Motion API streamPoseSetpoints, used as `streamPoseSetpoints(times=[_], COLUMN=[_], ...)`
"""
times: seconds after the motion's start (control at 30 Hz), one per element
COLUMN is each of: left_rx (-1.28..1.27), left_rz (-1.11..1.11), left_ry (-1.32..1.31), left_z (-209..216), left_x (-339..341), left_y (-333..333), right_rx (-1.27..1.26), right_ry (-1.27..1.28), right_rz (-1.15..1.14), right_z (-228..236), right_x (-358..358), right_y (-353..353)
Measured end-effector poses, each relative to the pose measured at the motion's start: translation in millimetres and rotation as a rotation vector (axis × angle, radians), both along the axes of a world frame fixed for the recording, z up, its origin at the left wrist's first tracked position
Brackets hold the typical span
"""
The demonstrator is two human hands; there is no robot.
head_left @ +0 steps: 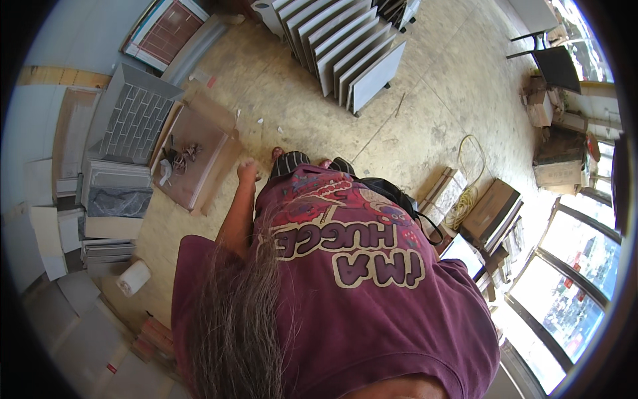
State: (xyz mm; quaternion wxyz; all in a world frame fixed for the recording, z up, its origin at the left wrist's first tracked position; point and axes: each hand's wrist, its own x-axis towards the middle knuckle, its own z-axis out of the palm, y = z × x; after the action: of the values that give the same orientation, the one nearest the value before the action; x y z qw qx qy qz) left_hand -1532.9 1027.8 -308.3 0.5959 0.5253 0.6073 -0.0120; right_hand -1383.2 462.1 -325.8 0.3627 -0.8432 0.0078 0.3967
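My left hand (248, 172) hangs beside my left hip at the end of a bare forearm. Its fingers look loosely curled, and I see nothing held in them. Nearest to it on the left lies a flat brown cardboard sheet or carton (216, 176) on the floor. My right hand is hidden behind my purple printed shirt (372, 319) and a black bag (389, 193) with a thin strap at my right side. My feet show below dark striped trousers (290, 160).
A rack of upright panels (349, 53) stands ahead. Grey brick-pattern tile boards (136, 113) and stacked panels line the left wall. A white roll (133, 278) sits lower left. On the right are cartons (492, 211), a coiled yellow hose or cable (460, 211), a black chair (557, 69) and windows.
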Motion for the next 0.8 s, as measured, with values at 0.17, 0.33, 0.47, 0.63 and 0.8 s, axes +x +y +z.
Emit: streamPoseSetpoints(times=[0.17,0.33,0.47,0.63,0.8], left_rx=[-0.074,-0.119,-0.179,-0.178,-0.194], left_rz=[0.004,-0.099,-0.239,-0.288,-0.383], left_ry=[0.023,0.109,0.035,-0.038,-0.077], left_z=[-3,-28,-36,-28,-21], left_x=[-1,-12,22,129,246], left_y=[-20,4,20,17,9], right_rx=[0.017,-0.069,0.031,-0.116,-0.062], right_ry=[0.034,-0.034,-0.015,-0.053,-0.046], right_rz=[-0.110,-0.203,-0.405,-0.443,-0.638], right_z=[37,51,62,79,73], right_x=[7,14,15,19,22], right_y=[5,31,34,24,15])
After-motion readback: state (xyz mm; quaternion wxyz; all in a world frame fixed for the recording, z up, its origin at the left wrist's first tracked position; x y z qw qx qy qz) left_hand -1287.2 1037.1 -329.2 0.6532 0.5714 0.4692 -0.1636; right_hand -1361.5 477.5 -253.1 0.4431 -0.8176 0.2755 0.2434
